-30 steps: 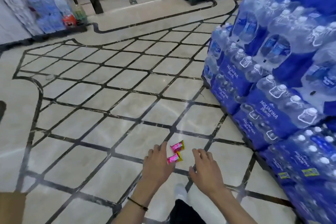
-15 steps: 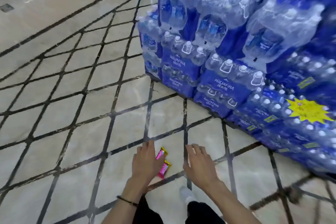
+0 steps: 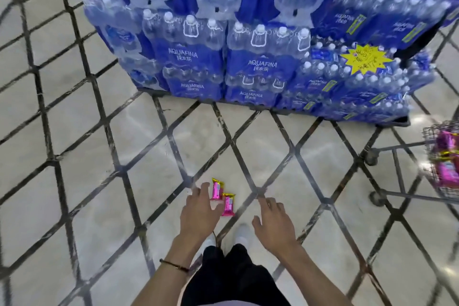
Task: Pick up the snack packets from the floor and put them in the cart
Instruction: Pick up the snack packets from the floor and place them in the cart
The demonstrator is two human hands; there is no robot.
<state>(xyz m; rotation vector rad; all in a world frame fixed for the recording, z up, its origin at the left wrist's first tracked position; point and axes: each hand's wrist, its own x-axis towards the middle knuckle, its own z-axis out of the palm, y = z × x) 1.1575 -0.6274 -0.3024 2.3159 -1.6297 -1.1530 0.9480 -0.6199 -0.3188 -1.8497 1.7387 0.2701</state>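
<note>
Two pink snack packets with gold ends lie on the tiled floor, one (image 3: 217, 189) a little farther away and one (image 3: 228, 204) closer to my feet. My left hand (image 3: 198, 211) hovers just left of them with fingers relaxed, holding nothing. My right hand (image 3: 274, 225) hangs to their right, fingers loosely spread and empty. The wire cart (image 3: 442, 159) stands at the right edge of view with several pink packets inside it.
A big stack of blue Aquafina water bottle packs (image 3: 248, 57) on a dark pallet fills the far side. A yellow star price tag (image 3: 363, 58) hangs on it. The cart's wheels (image 3: 371, 156) sit on the floor right of my hands. My white shoes (image 3: 242, 232) are below the packets.
The view has swung right and down, bringing the water stack straight ahead and the cart into sight. Both hands stay near the packets, still holding nothing.
</note>
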